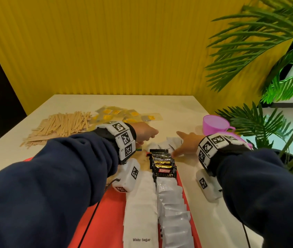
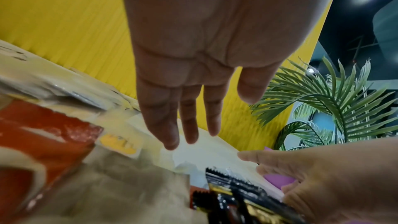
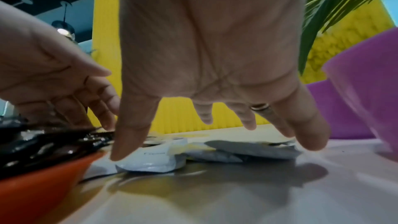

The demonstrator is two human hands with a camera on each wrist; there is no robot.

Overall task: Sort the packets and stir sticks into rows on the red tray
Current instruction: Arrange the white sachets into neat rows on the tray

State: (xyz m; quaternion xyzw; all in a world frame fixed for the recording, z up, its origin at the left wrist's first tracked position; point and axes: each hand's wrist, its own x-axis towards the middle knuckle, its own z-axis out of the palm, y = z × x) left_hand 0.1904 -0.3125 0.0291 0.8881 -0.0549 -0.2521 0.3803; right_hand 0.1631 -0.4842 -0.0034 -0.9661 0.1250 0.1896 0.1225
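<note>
My left hand (image 1: 144, 133) and right hand (image 1: 187, 143) hover with fingers loose, holding nothing, past the tray (image 1: 110, 212). White packets (image 1: 167, 144) lie between them; coffee packets (image 1: 162, 164) sit rowed on the tray, sticks (image 1: 59, 126) on the table's far left.

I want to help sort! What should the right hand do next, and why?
Probably lower the open right hand onto the loose white paper packet lying on the cream table beside the red tray and pinch it. Its fingers hover just above it, holding nothing.
</note>
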